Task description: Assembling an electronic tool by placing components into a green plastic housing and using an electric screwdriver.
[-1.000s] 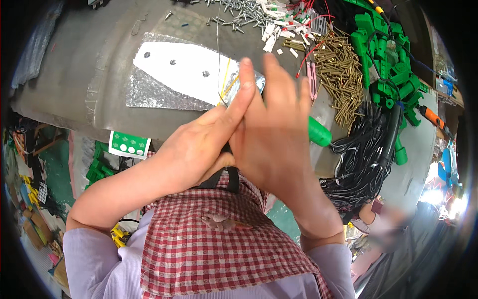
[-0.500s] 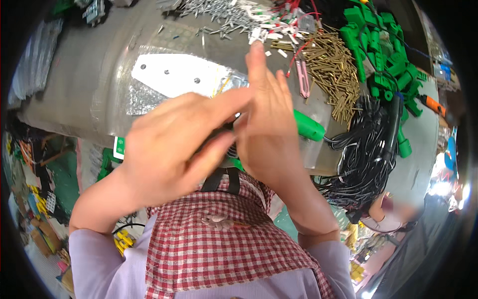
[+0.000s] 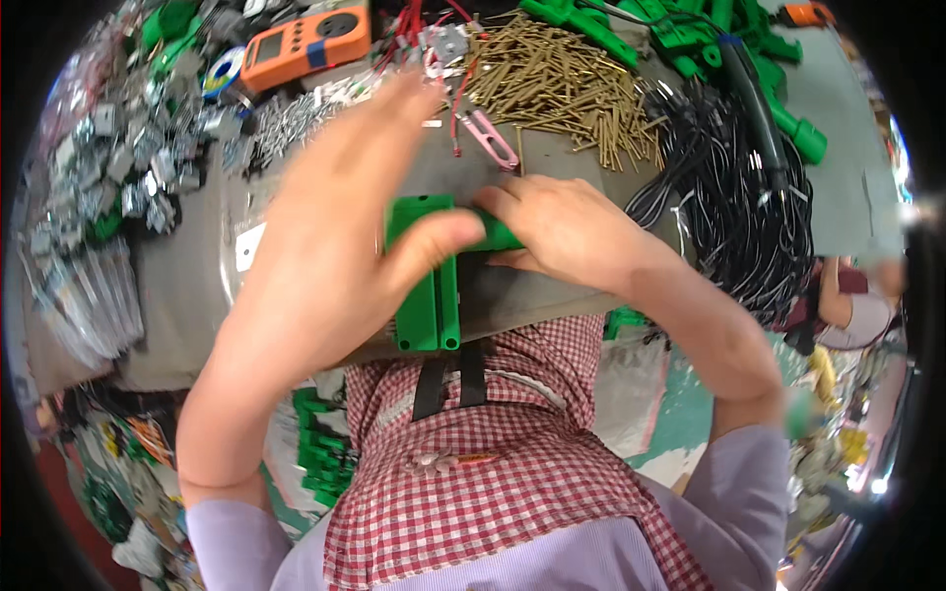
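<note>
A green plastic housing [image 3: 427, 305] with a long rectangular body stands between my hands at the table's near edge. From its right side juts a green handle [image 3: 501, 232], and my right hand [image 3: 572, 231] is closed round it, fingers over the top. My left hand [image 3: 340, 197] is blurred, its fingers stretched out and away from me. The left thumb lies across the upper part of the housing; whether it presses there I cannot tell. Past my left wrist shows a corner of a white plate [image 3: 250, 248], mostly hidden by that hand.
Beyond my hands lie pink-handled snips [image 3: 490, 141], brass-coloured rods [image 3: 562, 89], silver screws [image 3: 281, 128] and an orange multimeter [image 3: 305, 47]. Metal brackets [image 3: 128, 148] heap at left, black cables [image 3: 714, 197] and green housings [image 3: 690, 34] at right. Another person's arm [image 3: 838, 295] shows far right.
My hands, overlapping before, have come apart, the left one farther left. The green housing between them now shows plainly. The view has shifted, and the white plate is mostly covered.
</note>
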A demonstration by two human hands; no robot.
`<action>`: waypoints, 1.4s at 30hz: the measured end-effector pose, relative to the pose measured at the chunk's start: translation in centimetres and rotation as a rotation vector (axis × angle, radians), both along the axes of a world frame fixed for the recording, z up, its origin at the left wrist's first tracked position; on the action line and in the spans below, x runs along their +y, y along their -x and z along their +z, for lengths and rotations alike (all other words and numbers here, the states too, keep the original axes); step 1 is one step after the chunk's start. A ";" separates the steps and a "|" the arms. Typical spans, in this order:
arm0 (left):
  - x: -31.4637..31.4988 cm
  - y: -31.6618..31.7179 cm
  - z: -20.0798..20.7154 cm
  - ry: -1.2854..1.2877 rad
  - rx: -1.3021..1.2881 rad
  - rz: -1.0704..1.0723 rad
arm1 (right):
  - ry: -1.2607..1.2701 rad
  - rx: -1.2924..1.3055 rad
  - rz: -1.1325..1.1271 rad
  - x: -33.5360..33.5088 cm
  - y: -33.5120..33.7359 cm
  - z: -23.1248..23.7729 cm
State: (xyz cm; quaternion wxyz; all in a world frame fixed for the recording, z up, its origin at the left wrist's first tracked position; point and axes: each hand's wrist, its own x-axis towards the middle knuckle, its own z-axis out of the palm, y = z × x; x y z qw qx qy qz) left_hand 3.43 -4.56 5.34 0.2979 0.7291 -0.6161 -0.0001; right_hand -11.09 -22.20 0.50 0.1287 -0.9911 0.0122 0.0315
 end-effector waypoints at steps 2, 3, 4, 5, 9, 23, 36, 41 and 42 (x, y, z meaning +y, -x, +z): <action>-1.4 0.0 2.2 0.183 -0.006 -0.059 | -0.145 -0.025 0.065 -1.3 0.8 -0.5; -1.4 0.1 1.4 0.123 -0.021 -0.053 | -0.181 -0.027 0.031 -1.1 0.7 -0.7; -0.9 0.1 0.0 0.063 -0.038 -0.036 | -0.193 -0.041 0.024 -0.3 0.6 -0.4; 0.0 -0.4 -1.8 -0.027 0.027 0.020 | 0.014 -0.226 0.054 0.9 0.5 0.4; 1.7 -2.0 -7.5 -0.188 0.215 0.028 | -0.136 -0.462 -0.015 4.8 3.9 0.2; 0.9 -1.4 -8.1 -0.114 0.274 0.074 | -0.282 -0.277 -0.003 9.0 6.5 -4.5; 1.6 -2.0 -8.2 -0.206 0.465 0.149 | -0.046 -0.466 0.086 7.3 5.0 -5.8; 0.3 -1.7 -7.3 -0.248 0.328 0.110 | -0.188 -0.665 0.046 4.4 5.5 -5.2; 0.2 -2.0 -6.9 -0.325 0.181 0.034 | -0.173 -0.784 -0.009 3.6 5.4 -4.6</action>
